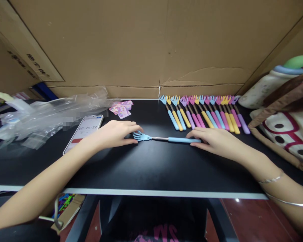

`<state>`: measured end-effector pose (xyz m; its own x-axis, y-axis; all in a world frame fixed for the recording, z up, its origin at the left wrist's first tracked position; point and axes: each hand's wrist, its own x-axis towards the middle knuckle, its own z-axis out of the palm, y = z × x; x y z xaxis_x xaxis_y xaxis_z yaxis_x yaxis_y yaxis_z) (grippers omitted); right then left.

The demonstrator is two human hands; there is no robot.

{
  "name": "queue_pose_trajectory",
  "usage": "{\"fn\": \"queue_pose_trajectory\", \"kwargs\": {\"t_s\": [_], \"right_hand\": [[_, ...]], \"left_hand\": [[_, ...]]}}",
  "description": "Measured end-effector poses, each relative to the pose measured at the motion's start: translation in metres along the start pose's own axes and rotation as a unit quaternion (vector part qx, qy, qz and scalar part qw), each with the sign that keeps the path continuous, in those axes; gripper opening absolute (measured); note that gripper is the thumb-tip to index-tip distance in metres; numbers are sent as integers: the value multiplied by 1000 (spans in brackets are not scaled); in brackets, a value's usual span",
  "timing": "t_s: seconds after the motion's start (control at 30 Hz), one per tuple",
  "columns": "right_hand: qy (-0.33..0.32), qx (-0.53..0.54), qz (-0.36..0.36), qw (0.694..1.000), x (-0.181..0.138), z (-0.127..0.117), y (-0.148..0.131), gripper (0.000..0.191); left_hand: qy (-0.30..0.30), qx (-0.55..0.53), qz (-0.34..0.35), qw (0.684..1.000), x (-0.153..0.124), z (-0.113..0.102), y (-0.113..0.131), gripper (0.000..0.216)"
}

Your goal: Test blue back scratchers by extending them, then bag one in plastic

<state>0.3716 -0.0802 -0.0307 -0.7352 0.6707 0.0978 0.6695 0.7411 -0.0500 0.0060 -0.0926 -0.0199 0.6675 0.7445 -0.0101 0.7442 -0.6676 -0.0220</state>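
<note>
A light-blue back scratcher point(181, 139) lies crosswise low over the black table, its hand-shaped head to the left and its padded handle to the right. My right hand point(212, 141) grips the handle's end between thumb and fingers. At the other end my left hand point(120, 133) has thumb and fingers curved around the scratcher's finger tips; whether they press on it I cannot make out exactly. Behind, to the right, a row of back scratchers point(207, 116) in blue, yellow, purple and pink lies side by side, heads toward the cardboard.
Clear plastic bags point(58, 112) and a phone point(84, 129) running a timer lie at left. Small pink printed cards point(122, 109) sit near the back. A cardboard wall point(151, 43) closes off the rear. At right stand a bag point(288, 131) and a pale bottle-shaped item point(265, 85).
</note>
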Motion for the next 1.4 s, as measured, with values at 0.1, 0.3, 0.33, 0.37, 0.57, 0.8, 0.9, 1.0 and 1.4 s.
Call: {"fn": "queue_pose_trajectory", "kwargs": {"t_s": [0.1, 0.3, 0.33, 0.37, 0.57, 0.8, 0.9, 1.0, 1.4], "right_hand": [[1, 0, 3, 1000, 0, 0, -1, 20], [13, 9, 5, 1000, 0, -1, -2, 21], [13, 10, 4, 1000, 0, -1, -3, 21], [12, 10, 3, 1000, 0, -1, -3, 20], [5, -2, 3, 1000, -1, -1, -1, 20], [-10, -5, 12, 1000, -3, -1, -2, 19], [-11, -10, 12, 1000, -4, -2, -3, 18], [-10, -10, 3, 1000, -4, -3, -5, 18], [-3, 81, -69, 994, -6, -4, -26, 34]], "left_hand": [[5, -2, 1, 1000, 0, 0, 0, 30], [12, -4, 4, 1000, 0, 1, -1, 30], [11, -4, 3, 1000, 0, 1, -1, 30], [9, -4, 2, 1000, 0, 1, -1, 30], [7, 0, 1, 1000, 1, 0, 0, 29], [11, -7, 3, 1000, 1, 0, 1, 28], [16, -6, 6, 1000, 1, 1, 1, 28], [18, 1, 8, 1000, 2, 3, 0, 27], [66, 68, -45, 994, 6, 13, -4, 30]]}}
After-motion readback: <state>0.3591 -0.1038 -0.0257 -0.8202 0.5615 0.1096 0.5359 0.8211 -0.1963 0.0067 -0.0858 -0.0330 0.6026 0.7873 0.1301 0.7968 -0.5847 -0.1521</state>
